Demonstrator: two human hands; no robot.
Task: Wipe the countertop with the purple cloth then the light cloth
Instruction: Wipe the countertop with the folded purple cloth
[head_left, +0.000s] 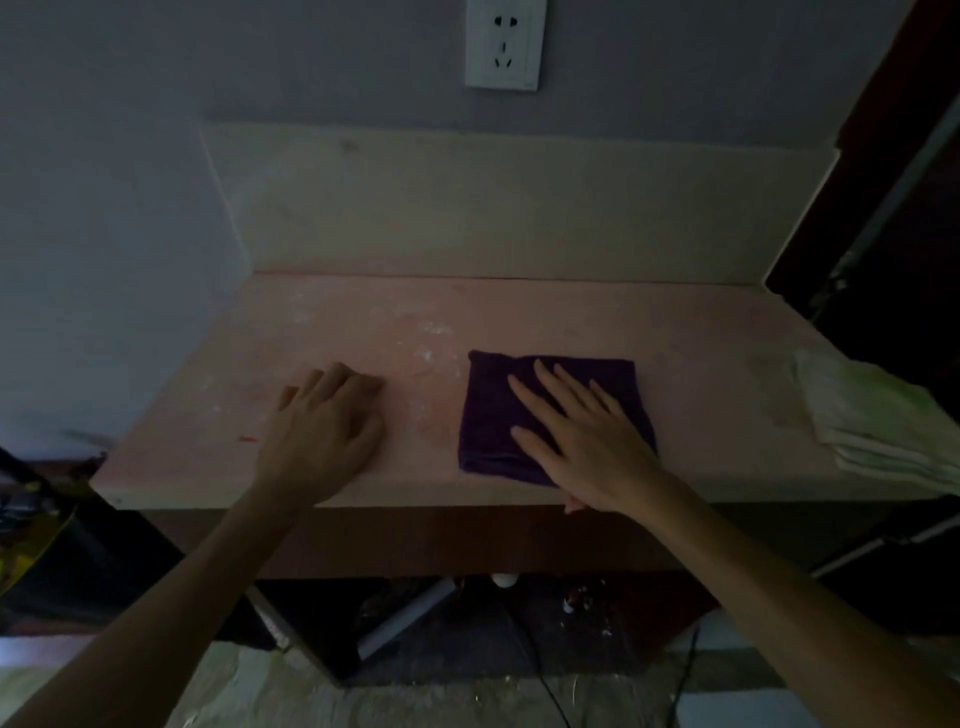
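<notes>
Two hands, 1 purple cloth, 1 light cloth on countertop.

Pinkish tabletop, white smears mid-left. Lying on it: folded purple cloth near front edge, center-right; folded light cloth at far right edge, well apart. Left hand flat on bare surface, right hand flat on purple cloth.

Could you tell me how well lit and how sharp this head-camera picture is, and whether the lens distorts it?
Head view: dim and underexposed, no glare; the purple cloth reads almost black under the right hand; the folded light cloth at the right edge is soft; wide-angle bending curves the countertop edges and the wall socket; the space beneath is lost in shadow.
</notes>
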